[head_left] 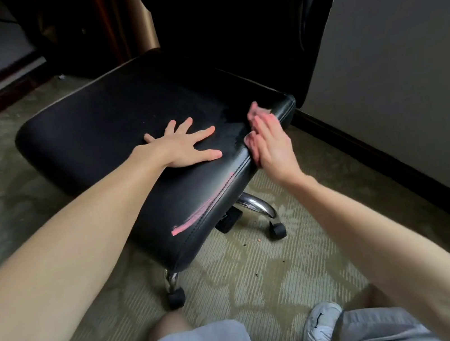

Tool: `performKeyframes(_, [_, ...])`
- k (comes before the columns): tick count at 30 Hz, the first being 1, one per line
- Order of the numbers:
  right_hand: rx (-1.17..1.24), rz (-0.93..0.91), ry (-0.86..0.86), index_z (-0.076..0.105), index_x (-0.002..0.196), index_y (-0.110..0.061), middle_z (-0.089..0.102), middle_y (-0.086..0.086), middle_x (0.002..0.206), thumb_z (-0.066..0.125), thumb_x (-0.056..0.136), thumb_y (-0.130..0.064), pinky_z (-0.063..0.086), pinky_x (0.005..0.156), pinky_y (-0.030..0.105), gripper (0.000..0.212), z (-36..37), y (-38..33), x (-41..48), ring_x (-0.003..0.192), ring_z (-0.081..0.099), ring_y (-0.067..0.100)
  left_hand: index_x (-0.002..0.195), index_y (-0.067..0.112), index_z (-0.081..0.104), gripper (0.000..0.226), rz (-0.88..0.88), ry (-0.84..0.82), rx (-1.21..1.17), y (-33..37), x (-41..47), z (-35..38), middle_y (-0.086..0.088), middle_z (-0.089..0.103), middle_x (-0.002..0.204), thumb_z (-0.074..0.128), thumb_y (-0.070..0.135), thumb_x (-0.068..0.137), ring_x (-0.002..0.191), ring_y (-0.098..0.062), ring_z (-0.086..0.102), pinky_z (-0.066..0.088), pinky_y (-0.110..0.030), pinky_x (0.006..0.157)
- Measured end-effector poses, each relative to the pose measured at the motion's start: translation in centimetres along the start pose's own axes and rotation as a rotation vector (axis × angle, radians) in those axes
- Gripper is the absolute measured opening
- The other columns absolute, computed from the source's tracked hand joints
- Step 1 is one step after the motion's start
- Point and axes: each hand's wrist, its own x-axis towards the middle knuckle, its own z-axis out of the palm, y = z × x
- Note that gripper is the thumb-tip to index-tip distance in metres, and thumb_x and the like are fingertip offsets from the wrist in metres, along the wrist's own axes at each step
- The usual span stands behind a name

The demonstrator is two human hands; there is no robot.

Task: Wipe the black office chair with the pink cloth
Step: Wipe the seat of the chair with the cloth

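Bracing the black office chair from the floor, the left hand lies flat on the seat with its fingers spread and straight, gripping nothing. The right hand sets straight fingers against the seat's right side edge, pressing the pink cloth there. Only a sliver of pink shows past the fingertips and the hand is blurred, so I cannot tell how the cloth is folded. A pink streak runs along the front seam. The chair stands on casters on carpet, so it likely rolls or swivels under a sideways push, and the flat palm on top is the sensible hold. The upholstery looks smooth, padded and slightly slick, likely giving under pressure. The cloth seems thin, limp and light, and would probably bunch or slip unless pinned flat under the fingers.
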Motion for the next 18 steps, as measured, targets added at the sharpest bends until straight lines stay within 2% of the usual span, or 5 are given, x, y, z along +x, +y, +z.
performKeyframes(5, [0.011,0.158,-0.022,0.032,0.148,0.004,0.028,0.016,0.157,0.034,0.101,-0.02,0.01,0.119,0.021,0.053,-0.1,-0.8,1.1,0.147,0.025,0.026,0.15,0.057,0.004,0.074,0.011,0.002,0.017,-1.1,-1.4,0.1,0.011,-0.012,0.165,0.033,0.08,0.086,0.151,-0.022,-0.016,0.003,-0.072,0.111])
performKeyframes(8, [0.02,0.072,-0.028,0.038,0.146,-0.004,0.032,0.012,0.156,0.039,0.101,-0.024,0.012,0.123,0.042,0.049,1.2,-3.0,-1.3,0.146,0.025,0.025,0.15,0.057,0.004,0.072,0.003,0.011,0.033,-1.2,-1.5,0.4,0.012,-0.012,0.165,0.032,0.08,0.087,0.152,-0.022,-0.016,0.004,-0.073,0.111])
performKeyframes(12, [-0.155,-0.024,-0.123,0.033,0.151,-0.011,0.023,0.005,0.161,0.021,0.101,-0.04,0.001,0.12,0.031,0.059,3.4,-6.3,-5.7,0.15,0.009,0.017,0.15,0.058,0.005,0.072,0.005,0.021,0.042,-1.6,-1.8,0.4,0.012,-0.011,0.165,0.032,0.079,0.087,0.152,-0.022,-0.014,0.006,-0.073,0.112])
performKeyframes(15, [-0.262,-0.1,-0.134,0.036,0.15,-0.01,0.027,0.006,0.16,0.017,0.1,-0.039,0.006,0.119,0.032,0.061,2.8,-5.1,-4.6,0.15,0.015,0.019,0.15,0.058,0.007,0.069,0.008,0.024,0.031,-2.4,-2.6,0.7,0.012,-0.009,0.165,0.032,0.077,0.089,0.152,-0.02,-0.013,0.005,-0.072,0.112])
performKeyframes(18, [-0.306,-0.018,-0.091,0.044,0.145,-0.01,0.037,0.008,0.155,0.021,0.1,-0.038,0.013,0.12,0.036,0.058,2.2,-3.0,-1.7,0.146,0.026,0.022,0.149,0.058,0.012,0.066,0.013,0.023,0.007,-3.4,-3.6,0.8,0.015,-0.006,0.165,0.034,0.076,0.09,0.152,-0.015,-0.013,0.006,-0.072,0.112])
